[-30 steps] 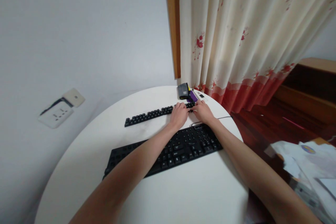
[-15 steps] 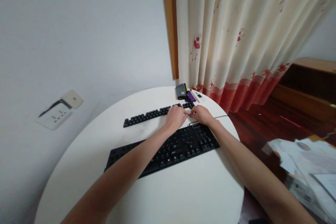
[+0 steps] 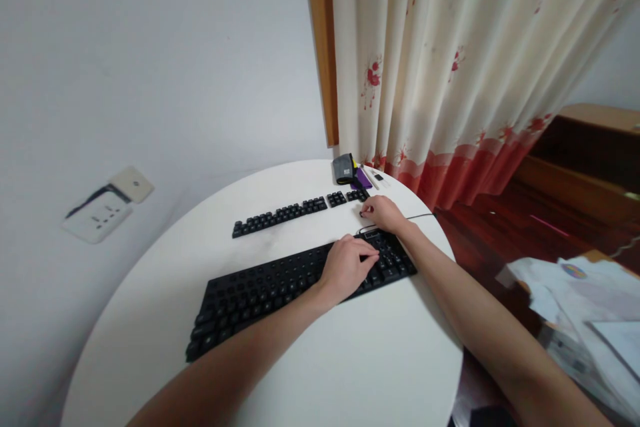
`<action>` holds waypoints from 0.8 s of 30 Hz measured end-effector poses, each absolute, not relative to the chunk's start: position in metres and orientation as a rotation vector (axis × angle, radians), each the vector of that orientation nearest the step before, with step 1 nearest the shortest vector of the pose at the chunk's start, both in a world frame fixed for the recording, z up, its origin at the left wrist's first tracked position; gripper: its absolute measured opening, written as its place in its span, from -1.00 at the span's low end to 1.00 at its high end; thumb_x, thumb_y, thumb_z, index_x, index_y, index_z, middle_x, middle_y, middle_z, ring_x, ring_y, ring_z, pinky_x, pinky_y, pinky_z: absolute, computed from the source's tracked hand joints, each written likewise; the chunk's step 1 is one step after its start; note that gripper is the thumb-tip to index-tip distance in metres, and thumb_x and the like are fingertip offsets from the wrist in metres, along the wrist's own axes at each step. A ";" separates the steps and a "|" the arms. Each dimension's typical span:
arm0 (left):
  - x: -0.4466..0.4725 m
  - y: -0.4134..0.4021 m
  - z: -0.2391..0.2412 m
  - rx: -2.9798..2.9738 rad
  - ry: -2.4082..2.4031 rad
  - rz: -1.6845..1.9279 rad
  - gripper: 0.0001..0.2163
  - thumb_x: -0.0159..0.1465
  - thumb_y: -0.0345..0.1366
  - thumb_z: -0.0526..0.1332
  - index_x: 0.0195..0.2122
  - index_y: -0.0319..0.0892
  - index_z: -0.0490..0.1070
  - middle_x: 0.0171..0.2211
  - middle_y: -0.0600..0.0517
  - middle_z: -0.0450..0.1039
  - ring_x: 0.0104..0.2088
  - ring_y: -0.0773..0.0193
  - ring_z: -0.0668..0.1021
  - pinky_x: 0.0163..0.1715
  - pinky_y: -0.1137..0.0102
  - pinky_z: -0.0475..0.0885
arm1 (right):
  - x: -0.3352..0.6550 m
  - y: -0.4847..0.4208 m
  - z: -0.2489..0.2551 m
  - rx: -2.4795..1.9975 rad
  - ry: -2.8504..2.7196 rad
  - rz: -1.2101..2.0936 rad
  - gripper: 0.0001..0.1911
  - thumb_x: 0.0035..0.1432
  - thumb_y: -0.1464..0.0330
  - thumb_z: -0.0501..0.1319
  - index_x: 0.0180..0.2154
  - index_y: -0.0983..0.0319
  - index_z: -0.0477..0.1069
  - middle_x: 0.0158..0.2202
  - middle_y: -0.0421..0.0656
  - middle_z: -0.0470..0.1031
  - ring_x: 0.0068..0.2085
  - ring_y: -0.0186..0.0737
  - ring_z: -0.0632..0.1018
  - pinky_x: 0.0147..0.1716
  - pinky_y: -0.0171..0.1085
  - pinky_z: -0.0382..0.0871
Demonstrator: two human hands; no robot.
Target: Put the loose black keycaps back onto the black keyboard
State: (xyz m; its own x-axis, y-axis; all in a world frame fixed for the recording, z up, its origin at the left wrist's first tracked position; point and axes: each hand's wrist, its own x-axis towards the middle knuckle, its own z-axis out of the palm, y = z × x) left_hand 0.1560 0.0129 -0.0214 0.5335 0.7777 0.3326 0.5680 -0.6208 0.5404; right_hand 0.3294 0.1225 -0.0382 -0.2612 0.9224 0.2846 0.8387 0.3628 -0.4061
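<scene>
A black keyboard (image 3: pixel 280 287) lies slanted on the white round table (image 3: pixel 360 360); its far rows look flat and stripped of caps, while the near rows carry keys. My left hand (image 3: pixel 349 263) is over the keyboard's right part, thumb and fingers pinched together; anything between them is hidden. Behind the keyboard's right end, my right hand (image 3: pixel 383 212) pinches a small black piece (image 3: pixel 361 214), perhaps a keycap. Loose black keycaps (image 3: pixel 285 214) stand in a long row behind the keyboard, with shorter groups to the right. A thin cable (image 3: pixel 420 216) runs right from beneath my right wrist.
At the table's back lie a grey pouch (image 3: pixel 344 169), a purple item (image 3: pixel 361 179) and a pale stick (image 3: pixel 370 177). A curtain (image 3: pixel 400 80) hangs behind. The wall holds a socket (image 3: pixel 100 213) at left. Papers (image 3: pixel 590 307) are piled at right.
My left hand has left the fingers of my right hand and moved nearer, onto the keyboard's right part. The right hand stays about where it was, still pinching the small black piece.
</scene>
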 end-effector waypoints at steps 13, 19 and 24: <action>0.159 0.003 -0.027 2.729 1.101 0.650 -0.77 0.38 -0.29 0.10 -0.25 -0.09 0.59 -0.20 -0.01 0.56 -0.14 0.11 0.41 -0.15 0.15 0.32 | 0.334 0.130 -0.046 -1.494 -2.138 0.261 -0.91 0.09 0.39 0.29 -0.35 0.23 0.58 -0.36 -0.15 0.57 -0.35 -0.26 0.48 -0.30 -0.33 0.26; 0.158 -0.001 -0.025 2.799 1.069 0.651 -0.77 0.39 -0.33 0.08 -0.20 -0.14 0.56 -0.18 -0.02 0.54 -0.13 0.12 0.41 -0.14 0.18 0.31 | 0.334 0.127 -0.045 -1.451 -2.075 0.253 -0.93 0.05 0.41 0.30 -0.38 0.22 0.58 -0.38 -0.15 0.57 -0.36 -0.25 0.48 -0.27 -0.31 0.29; 0.157 -0.001 -0.028 2.773 1.089 0.709 -0.77 0.39 -0.32 0.09 -0.23 -0.13 0.56 -0.20 0.02 0.55 -0.14 0.16 0.44 -0.16 0.21 0.31 | 0.344 0.115 -0.027 -1.408 -1.909 0.205 -0.83 0.13 0.37 0.22 -0.27 0.27 0.57 -0.30 -0.09 0.60 -0.33 -0.23 0.51 -0.22 -0.26 0.34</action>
State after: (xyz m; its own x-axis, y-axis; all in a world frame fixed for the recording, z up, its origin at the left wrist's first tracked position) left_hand 0.1568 -0.0011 -0.0282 0.6405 0.6613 0.3904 0.6248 -0.7443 0.2358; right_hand 0.3444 0.1154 -0.0270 -0.1217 0.8769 0.4650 0.7582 0.3844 -0.5266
